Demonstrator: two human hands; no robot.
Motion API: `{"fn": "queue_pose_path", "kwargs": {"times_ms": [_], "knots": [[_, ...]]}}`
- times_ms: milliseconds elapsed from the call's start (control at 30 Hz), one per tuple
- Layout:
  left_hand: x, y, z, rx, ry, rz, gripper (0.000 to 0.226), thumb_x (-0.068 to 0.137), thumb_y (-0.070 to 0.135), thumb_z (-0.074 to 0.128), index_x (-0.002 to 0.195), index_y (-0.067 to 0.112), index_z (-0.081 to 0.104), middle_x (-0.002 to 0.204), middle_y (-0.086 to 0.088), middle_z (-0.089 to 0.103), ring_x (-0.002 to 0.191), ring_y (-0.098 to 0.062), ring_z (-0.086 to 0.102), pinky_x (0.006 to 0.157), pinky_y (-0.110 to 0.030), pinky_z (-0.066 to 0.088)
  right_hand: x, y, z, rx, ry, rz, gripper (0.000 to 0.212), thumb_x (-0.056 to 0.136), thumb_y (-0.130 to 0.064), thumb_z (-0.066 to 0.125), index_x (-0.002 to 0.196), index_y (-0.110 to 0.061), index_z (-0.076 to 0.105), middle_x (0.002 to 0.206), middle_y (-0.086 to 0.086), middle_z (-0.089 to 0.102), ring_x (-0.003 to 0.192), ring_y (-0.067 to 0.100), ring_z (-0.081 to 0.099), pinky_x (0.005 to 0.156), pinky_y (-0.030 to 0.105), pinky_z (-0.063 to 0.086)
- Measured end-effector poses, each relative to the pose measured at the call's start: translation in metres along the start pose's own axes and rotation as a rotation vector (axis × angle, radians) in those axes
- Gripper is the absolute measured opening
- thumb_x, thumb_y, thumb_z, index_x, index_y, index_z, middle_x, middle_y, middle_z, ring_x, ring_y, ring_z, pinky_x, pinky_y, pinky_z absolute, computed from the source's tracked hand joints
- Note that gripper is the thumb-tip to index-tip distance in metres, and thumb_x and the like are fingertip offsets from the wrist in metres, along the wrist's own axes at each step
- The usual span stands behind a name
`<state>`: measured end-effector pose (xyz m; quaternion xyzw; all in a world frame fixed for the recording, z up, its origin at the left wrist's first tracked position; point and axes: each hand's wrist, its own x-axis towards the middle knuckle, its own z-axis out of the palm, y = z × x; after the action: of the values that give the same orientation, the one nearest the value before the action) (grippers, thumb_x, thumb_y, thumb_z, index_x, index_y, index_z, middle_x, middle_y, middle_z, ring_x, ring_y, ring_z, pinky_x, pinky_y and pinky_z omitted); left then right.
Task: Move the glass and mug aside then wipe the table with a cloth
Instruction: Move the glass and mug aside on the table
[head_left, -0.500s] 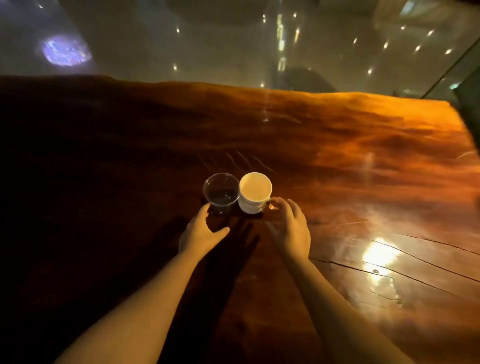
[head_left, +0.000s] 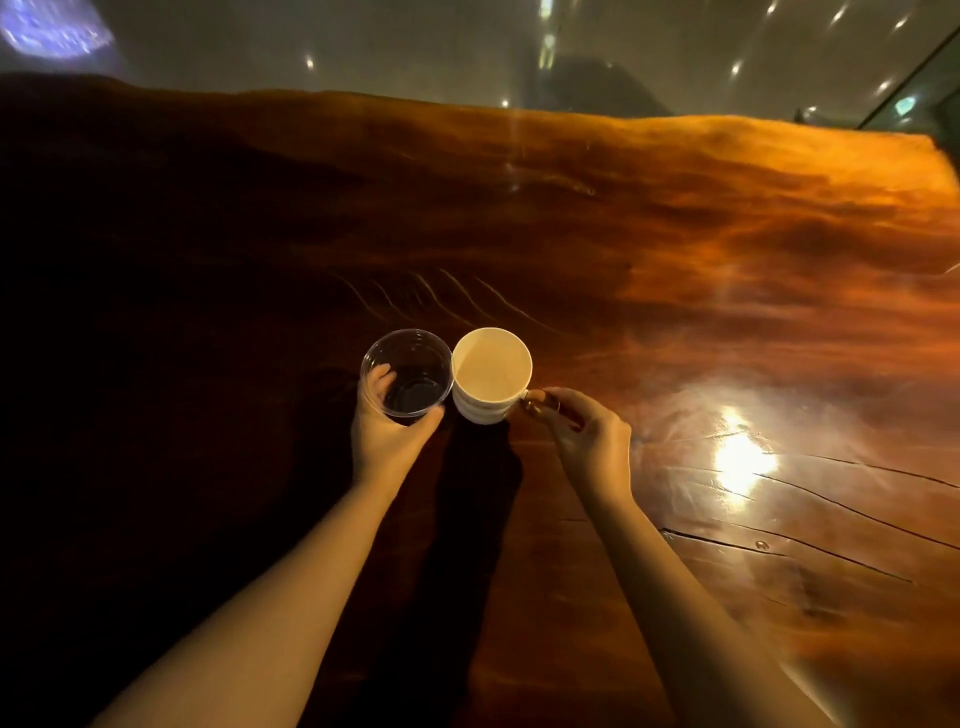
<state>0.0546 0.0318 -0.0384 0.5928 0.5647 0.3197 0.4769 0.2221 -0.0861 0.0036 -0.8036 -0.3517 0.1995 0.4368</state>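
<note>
The glossy wooden table (head_left: 727, 270) stretches far beyond both sets of fingertips, dark to the left, lit orange to the right. The left hand (head_left: 384, 436) wraps the clear glass (head_left: 407, 372) — fingers curled behind its far wall, thumb on the near side. Just right of that thumb stands the white mug (head_left: 491, 375), touching the glass. The right hand (head_left: 587, 441) pinches the mug's handle (head_left: 537, 401) — fingers narrowed around it.
</note>
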Motion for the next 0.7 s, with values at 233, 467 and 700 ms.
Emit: {"fn": "queue_pose_path", "kwargs": {"times_ms": [233, 467, 700], "knots": [[-0.025, 0.005, -0.033, 0.014, -0.017, 0.028, 0.079, 0.06, 0.014, 0.082, 0.127, 0.025, 0.041, 0.129, 0.001, 0.05, 0.117, -0.007, 0.046, 0.087, -0.016, 0.035, -0.016, -0.025, -0.003, -0.048, -0.009, -0.135, 0.022, 0.079, -0.006, 0.072, 0.101, -0.008, 0.07, 0.095, 0.004, 0.073, 0.083, 0.01, 0.064, 0.07, 0.01, 0.045], [-0.093, -0.013, -0.129, 0.013, 0.101, -0.012, 0.074, 0.06, 0.015, 0.082, 0.12, 0.035, 0.044, 0.125, 0.004, 0.051, 0.11, -0.003, 0.048, 0.081, -0.016, 0.042, -0.089, -0.074, 0.023, 0.208, -0.218, -0.025, 0.019, 0.081, -0.015, 0.07, 0.099, -0.023, 0.069, 0.091, -0.015, 0.07, 0.084, -0.002, 0.066, 0.068, 0.012, 0.054], [-0.178, -0.06, -0.248, 0.055, 0.334, -0.184, 0.077, 0.063, 0.015, 0.08, 0.129, 0.027, 0.04, 0.131, -0.003, 0.051, 0.12, -0.017, 0.047, 0.096, -0.04, 0.044, -0.174, -0.109, 0.107, 0.423, -0.537, 0.213, 0.017, 0.082, -0.009, 0.068, 0.098, -0.014, 0.07, 0.097, 0.0, 0.073, 0.087, 0.011, 0.07, 0.077, 0.031, 0.058]]}}
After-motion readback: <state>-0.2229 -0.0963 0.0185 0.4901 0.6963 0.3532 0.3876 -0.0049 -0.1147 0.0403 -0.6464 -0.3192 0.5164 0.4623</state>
